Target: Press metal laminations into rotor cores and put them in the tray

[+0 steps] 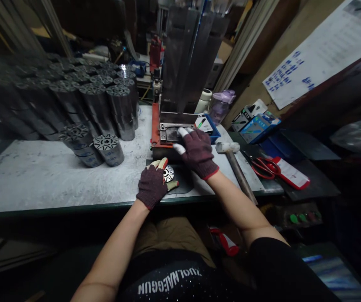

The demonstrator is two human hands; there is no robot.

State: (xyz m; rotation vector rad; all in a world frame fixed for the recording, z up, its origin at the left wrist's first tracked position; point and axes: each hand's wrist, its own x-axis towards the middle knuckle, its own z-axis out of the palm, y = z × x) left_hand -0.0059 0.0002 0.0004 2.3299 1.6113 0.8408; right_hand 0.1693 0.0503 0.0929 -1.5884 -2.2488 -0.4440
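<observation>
Slotted metal disc (169, 173) at L hand (153, 184), just right of palm; R hand (198, 152) farther off, up & right.
L hand half-curled, thumb near side, fingers far side, has hold of disc; round face up, radial slots, length below hidden so long axis unclear. Dark flat mat (186, 183) under. R hand loosely spread, knit glove w/ pale fingertips, over smooth steel plate (171, 135) on orange base (155, 119), beyond disc & slightly right; can't tell if gripping. Farther L: shiny slotted cylinders (122, 113), stacked upright.
</observation>
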